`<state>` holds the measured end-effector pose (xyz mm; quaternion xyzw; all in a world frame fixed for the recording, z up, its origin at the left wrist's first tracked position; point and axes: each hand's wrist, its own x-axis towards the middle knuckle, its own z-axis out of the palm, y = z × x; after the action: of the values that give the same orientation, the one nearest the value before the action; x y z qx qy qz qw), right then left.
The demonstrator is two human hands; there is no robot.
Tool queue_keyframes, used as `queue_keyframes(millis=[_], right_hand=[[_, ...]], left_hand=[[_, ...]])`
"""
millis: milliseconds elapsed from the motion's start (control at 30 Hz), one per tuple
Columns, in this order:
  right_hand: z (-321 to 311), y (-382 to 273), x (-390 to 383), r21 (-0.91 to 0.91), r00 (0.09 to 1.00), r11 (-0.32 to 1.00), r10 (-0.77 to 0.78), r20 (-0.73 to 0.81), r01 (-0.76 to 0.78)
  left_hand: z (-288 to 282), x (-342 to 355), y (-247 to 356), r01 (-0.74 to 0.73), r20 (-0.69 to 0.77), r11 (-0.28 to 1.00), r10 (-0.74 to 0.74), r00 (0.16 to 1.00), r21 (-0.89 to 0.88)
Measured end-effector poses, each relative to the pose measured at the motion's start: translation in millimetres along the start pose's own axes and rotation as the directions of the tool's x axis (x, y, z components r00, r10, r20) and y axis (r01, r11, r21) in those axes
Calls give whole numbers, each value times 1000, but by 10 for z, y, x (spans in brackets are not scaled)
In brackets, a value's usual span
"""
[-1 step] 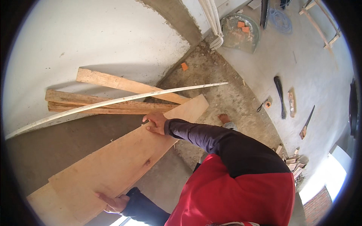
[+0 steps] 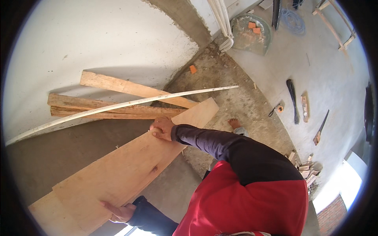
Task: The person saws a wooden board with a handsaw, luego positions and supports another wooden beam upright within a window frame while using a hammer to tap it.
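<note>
A long pale plywood board (image 2: 130, 165) slants from the lower left up toward the middle. A second plywood board (image 2: 49, 210) shows from beneath its lower-left end. My right hand (image 2: 162, 128) is closed over the upper long edge, its thumb on the face and its fingers curled at the edge. Down at the near edge, my left hand (image 2: 121, 212) grips the board with its thumb on top; its other fingers are hidden underneath.
Rough timber planks (image 2: 118, 84) and a thin white pole (image 2: 130, 105) lean by the white wall. On the floor at right lie a handsaw (image 2: 321, 129), a tape measure (image 2: 280, 108), a dark brush-like thing (image 2: 292, 100) and wood offcuts (image 2: 309, 171). A green dustpan-like scoop (image 2: 252, 37) lies beyond.
My right hand's fingers have curled in closer against the board's upper edge. The left hand and the boards look almost unmoved.
</note>
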<state>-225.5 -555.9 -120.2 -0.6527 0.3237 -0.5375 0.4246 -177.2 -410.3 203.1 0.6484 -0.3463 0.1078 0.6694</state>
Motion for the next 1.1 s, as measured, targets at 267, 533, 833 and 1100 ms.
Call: queue_keyframes(millis=[267,533,833,1100], right_hand=[[14,-276,-227,168,977,981,65,205,-100],[-769,-1713,-991,28,983,988,146,112,-150],[-2200,-2917,-2358,-217,973,955,169,-160,-201],[-3984,-3414,-3718,-430,909,857,97,-405,-283]], left_hand=[[-537,-140,124,-98,-34,994,99,994,47],[-1346,-372,783,-393,3,910,396,918,130],[-2040,-1081,1597,-562,59,826,559,827,44],[-2137,-2397,2461,-702,191,707,703,685,-82]])
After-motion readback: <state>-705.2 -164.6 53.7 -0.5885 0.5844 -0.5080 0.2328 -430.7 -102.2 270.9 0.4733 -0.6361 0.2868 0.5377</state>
